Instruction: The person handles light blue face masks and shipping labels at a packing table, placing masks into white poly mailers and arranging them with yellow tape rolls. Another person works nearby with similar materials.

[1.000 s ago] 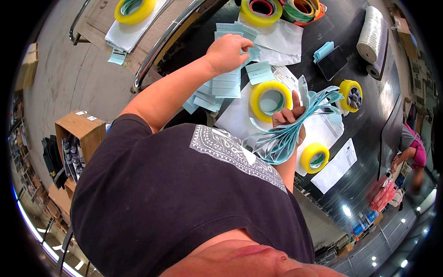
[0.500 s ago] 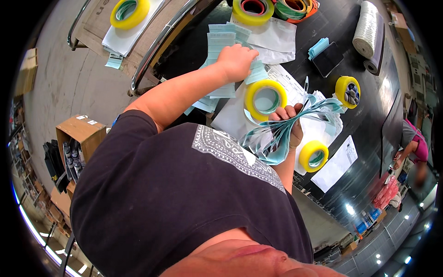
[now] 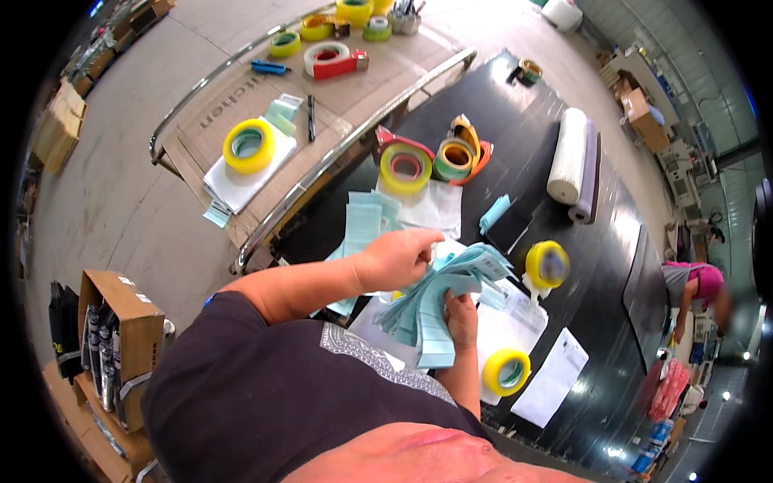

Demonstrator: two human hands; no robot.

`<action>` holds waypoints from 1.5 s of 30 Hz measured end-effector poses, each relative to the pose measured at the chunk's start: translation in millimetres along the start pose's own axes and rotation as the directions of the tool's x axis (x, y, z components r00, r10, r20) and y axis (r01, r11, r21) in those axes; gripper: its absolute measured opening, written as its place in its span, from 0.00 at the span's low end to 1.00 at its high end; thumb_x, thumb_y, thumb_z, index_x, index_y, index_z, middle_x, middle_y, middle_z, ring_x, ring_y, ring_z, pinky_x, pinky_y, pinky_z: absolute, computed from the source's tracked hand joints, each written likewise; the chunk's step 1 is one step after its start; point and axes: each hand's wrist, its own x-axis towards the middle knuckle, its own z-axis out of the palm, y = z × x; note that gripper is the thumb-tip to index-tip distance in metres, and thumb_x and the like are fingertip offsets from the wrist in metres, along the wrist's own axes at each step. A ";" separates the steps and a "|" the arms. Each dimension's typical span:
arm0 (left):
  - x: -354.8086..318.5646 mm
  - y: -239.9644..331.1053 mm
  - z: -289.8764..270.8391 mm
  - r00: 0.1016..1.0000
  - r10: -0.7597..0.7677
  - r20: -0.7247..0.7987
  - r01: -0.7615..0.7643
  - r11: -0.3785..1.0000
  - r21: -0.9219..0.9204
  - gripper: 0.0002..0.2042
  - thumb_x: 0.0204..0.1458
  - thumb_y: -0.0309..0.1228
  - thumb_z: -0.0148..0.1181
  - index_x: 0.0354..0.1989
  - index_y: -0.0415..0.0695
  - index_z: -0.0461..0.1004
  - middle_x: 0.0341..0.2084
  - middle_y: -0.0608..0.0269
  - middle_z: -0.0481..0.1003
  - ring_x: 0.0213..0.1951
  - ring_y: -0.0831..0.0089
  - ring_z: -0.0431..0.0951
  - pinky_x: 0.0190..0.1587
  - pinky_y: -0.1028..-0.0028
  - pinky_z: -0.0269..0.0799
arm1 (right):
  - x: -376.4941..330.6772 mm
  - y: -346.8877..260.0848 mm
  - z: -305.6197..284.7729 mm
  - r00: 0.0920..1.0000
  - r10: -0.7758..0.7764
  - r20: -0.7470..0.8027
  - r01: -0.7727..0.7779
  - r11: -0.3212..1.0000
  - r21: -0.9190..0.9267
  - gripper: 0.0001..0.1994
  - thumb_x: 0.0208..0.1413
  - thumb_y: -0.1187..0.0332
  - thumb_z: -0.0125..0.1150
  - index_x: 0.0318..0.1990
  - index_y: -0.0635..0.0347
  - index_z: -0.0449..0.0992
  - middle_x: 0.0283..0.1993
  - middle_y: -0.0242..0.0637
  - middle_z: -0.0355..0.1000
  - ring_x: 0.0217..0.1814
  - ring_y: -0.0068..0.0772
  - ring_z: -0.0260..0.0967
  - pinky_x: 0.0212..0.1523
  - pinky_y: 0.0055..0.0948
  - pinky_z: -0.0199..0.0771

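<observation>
Both hands on a fanned stack of pale blue slips above a dark surface [image 3: 596, 266].
The right hand [image 3: 461, 315] has its grip clamped around the slips [image 3: 435, 310] from below; the left hand [image 3: 396, 259] pinches their upper edge.

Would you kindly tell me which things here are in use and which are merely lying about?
In use: fanned stack of pale blue paper slips, left hand, right hand.

Lying about: yellow tape roll, white paper roll, cardboard box, blue utility knife.

Tape rolls [image 3: 405, 167] behind the paper slips [image 3: 439, 302], cart [image 3: 241, 153] left of table [image 3: 596, 241].
</observation>
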 end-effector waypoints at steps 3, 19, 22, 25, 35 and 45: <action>-4.6 2.2 1.0 1.000 -0.011 -0.027 0.007 0.992 -0.124 0.22 0.47 0.20 0.59 0.54 0.40 0.67 0.31 0.59 0.75 0.34 0.69 0.77 0.40 0.71 0.74 | 7.6 3.6 9.4 0.997 -0.071 0.034 0.069 0.996 0.052 0.20 0.59 0.74 0.53 0.59 0.59 0.64 0.55 0.33 0.67 0.57 0.29 0.64 0.60 0.31 0.63; -52.8 -159.3 -48.1 0.783 -0.591 -0.196 0.588 0.805 -0.075 0.37 0.42 0.33 0.71 0.60 0.33 0.62 0.45 0.53 0.73 0.45 0.68 0.73 0.50 0.72 0.69 | -16.1 20.3 -20.1 0.989 -0.066 0.131 -0.002 0.885 0.466 0.17 0.61 0.64 0.54 0.53 0.64 0.69 0.49 0.46 0.71 0.50 0.47 0.72 0.51 0.48 0.74; -41.1 -173.0 -33.1 0.787 -0.508 -0.350 0.568 0.818 0.090 0.39 0.39 0.35 0.72 0.61 0.33 0.61 0.47 0.51 0.71 0.48 0.64 0.72 0.52 0.69 0.69 | -12.0 21.8 -22.0 0.994 -0.053 0.098 0.001 0.884 0.468 0.17 0.60 0.67 0.55 0.54 0.63 0.68 0.52 0.47 0.70 0.51 0.45 0.71 0.55 0.44 0.71; -20.7 -177.4 -34.7 0.766 -0.584 -0.268 0.607 0.795 0.005 0.44 0.37 0.35 0.74 0.64 0.34 0.57 0.48 0.50 0.71 0.48 0.63 0.73 0.51 0.70 0.69 | -11.7 21.4 -19.0 0.995 -0.027 0.101 -0.021 0.896 0.444 0.17 0.60 0.69 0.54 0.56 0.63 0.66 0.52 0.46 0.71 0.51 0.44 0.72 0.54 0.43 0.72; -14.6 -187.4 -30.8 0.741 -0.607 -0.287 0.622 0.782 -0.045 0.39 0.39 0.28 0.71 0.62 0.35 0.60 0.37 0.60 0.73 0.40 0.71 0.74 0.43 0.74 0.72 | -11.5 25.6 -12.3 0.996 0.015 0.082 -0.046 0.919 0.391 0.18 0.60 0.68 0.54 0.56 0.63 0.66 0.52 0.44 0.71 0.52 0.41 0.70 0.56 0.41 0.70; -30.5 -178.3 -56.4 0.737 -0.652 -0.179 0.532 0.723 -0.442 0.25 0.44 0.21 0.67 0.53 0.37 0.69 0.35 0.64 0.75 0.37 0.76 0.74 0.41 0.76 0.70 | -12.3 28.1 -13.9 0.996 0.045 0.083 -0.075 0.909 0.409 0.19 0.59 0.70 0.55 0.58 0.62 0.64 0.53 0.43 0.71 0.53 0.40 0.70 0.57 0.41 0.70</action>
